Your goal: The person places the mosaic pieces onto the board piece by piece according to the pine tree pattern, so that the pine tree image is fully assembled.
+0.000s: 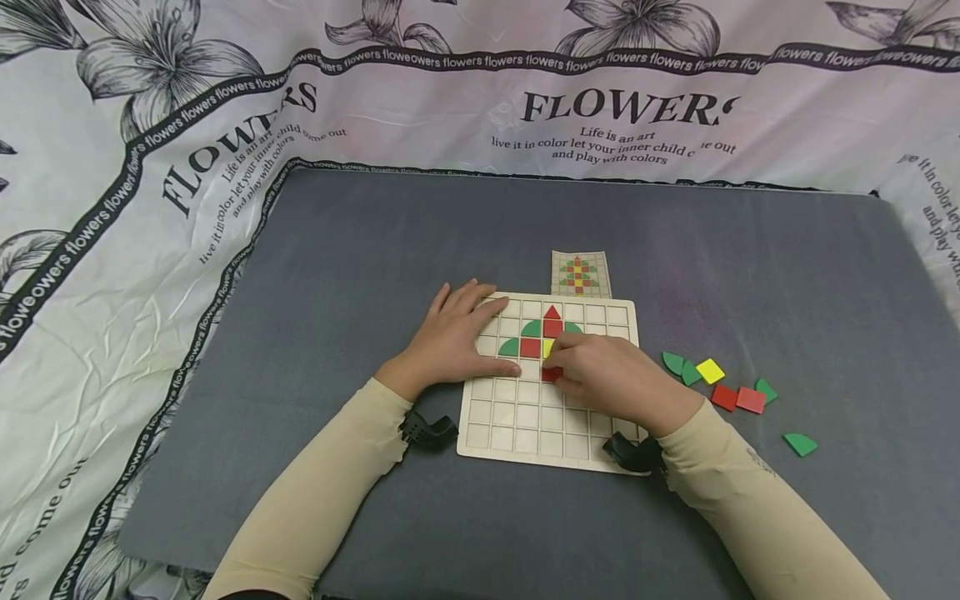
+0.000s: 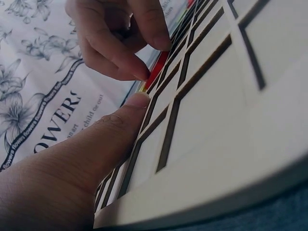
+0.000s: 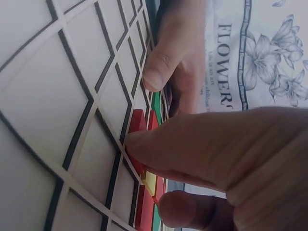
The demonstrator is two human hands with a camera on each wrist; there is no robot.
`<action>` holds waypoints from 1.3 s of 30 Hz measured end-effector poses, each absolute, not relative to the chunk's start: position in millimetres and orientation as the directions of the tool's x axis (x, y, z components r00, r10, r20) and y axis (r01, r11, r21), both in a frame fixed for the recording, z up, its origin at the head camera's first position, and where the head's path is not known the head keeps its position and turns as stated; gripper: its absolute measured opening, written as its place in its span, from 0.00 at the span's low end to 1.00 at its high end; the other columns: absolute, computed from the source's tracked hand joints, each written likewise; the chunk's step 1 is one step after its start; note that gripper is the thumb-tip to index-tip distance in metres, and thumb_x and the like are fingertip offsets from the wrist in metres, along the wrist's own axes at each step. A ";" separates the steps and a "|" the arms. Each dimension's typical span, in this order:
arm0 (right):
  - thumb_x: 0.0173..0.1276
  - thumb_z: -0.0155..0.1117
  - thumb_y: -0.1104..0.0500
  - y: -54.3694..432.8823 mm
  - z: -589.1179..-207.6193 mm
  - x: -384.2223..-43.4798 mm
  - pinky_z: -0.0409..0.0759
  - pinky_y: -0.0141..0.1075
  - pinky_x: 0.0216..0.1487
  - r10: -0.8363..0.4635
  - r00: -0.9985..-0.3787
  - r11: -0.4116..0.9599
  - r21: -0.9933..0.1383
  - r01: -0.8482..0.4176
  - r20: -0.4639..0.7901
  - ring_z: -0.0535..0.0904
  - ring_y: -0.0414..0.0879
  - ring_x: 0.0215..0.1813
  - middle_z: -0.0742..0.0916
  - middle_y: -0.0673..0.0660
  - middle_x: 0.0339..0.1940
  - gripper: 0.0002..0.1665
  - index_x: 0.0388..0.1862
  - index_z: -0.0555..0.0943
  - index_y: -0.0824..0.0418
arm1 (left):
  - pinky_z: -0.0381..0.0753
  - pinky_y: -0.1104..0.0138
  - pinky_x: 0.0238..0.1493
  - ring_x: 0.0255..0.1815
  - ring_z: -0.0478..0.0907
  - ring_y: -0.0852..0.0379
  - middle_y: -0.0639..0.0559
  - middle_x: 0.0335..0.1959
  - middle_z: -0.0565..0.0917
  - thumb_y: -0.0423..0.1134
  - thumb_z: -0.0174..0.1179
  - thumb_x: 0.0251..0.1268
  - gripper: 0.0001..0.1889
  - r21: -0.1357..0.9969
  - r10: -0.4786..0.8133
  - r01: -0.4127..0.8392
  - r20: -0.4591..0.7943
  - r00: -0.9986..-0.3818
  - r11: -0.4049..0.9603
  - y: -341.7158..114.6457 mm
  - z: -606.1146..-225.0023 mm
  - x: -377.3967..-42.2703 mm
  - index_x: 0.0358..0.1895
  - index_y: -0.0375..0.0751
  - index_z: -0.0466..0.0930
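Observation:
A pale wooden grid board (image 1: 517, 417) lies on the grey table. My left hand (image 1: 453, 342) rests over its left edge, fingers spread, the thumb lying on the grid. With its thumb and fingers, my right hand (image 1: 615, 375) pinches a red square tile (image 3: 137, 120) at a cell near the middle. Just above that cell is a yellow tile (image 1: 548, 348), partly covered by the fingers. Further up the board sit a red triangle (image 1: 552, 313), red squares (image 1: 530, 347) and green quarter-round tiles (image 1: 510, 347). The right hand hides some cells.
A small pattern card (image 1: 581, 275) lies against the board's far edge. Loose green tiles (image 1: 800, 444), red squares (image 1: 751, 400) and a yellow square (image 1: 710, 372) lie to the right of the board. A flower-printed cloth (image 1: 420, 108) borders the table behind and at left.

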State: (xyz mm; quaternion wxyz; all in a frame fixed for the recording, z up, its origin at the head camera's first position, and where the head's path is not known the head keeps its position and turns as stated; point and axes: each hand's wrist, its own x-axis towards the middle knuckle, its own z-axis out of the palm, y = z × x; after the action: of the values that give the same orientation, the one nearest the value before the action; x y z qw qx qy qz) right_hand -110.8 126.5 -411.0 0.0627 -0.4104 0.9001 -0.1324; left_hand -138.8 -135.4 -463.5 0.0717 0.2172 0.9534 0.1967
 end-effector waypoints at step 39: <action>0.67 0.74 0.60 185.9 -396.6 -109.9 0.83 0.42 0.37 -0.602 -0.795 0.767 -0.327 -0.553 -0.067 0.82 0.41 0.38 0.89 0.50 0.45 0.10 0.47 0.93 0.56 | 0.32 0.46 0.85 0.88 0.44 0.48 0.52 0.85 0.58 0.78 0.67 0.53 0.57 0.393 0.456 0.400 -0.055 -0.889 0.828 -137.2 -464.2 -139.3 0.84 0.55 0.61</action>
State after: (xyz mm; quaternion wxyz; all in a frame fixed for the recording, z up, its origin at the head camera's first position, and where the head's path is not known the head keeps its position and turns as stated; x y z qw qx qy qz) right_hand -109.9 185.9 -396.6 0.0844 -0.3085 0.9360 -0.1469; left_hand -139.3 -137.2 -464.2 0.0732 0.2245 0.9532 0.1887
